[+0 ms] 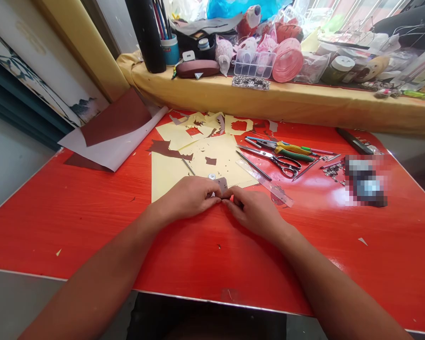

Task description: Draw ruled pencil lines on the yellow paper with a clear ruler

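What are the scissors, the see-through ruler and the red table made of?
The scissors look like polished metal, silvery with bright glints. The ruler seems clear, smooth plastic: red shows through. The table has a glossy red top with light reflecting; painted wood or a covering, I can't tell.

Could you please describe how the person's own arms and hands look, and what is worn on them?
The left arm and right arm show no sleeves. The left hand and right hand wear no gloves. I see no watch or bracelet; some fingers are partly hidden.
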`<state>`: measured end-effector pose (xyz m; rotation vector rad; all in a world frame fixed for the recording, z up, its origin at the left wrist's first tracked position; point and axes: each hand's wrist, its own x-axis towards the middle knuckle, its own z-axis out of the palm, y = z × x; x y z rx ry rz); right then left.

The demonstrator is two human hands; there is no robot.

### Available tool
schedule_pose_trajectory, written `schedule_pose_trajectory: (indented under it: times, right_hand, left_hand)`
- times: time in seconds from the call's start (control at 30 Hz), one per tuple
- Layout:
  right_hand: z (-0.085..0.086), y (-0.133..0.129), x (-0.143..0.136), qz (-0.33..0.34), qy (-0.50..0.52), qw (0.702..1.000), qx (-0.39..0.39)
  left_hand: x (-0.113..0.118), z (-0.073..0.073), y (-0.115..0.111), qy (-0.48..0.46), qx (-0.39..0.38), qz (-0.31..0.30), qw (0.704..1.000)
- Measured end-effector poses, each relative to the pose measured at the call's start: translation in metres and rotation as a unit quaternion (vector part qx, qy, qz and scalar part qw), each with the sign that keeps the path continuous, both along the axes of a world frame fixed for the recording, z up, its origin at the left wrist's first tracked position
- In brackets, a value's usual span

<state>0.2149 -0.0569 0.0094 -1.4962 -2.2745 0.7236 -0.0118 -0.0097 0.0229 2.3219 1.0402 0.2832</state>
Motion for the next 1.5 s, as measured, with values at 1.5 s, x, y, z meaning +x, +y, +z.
schedule_pose_trajectory:
  times: [1.5]
  right_hand:
    - [-0.0038, 0.002, -0.0032, -0.054, 0.212, 0.974, -0.062]
  left_hand:
    - [0.0009, -0.0046, 0.004, -0.178, -0.097, 0.064, 0.977]
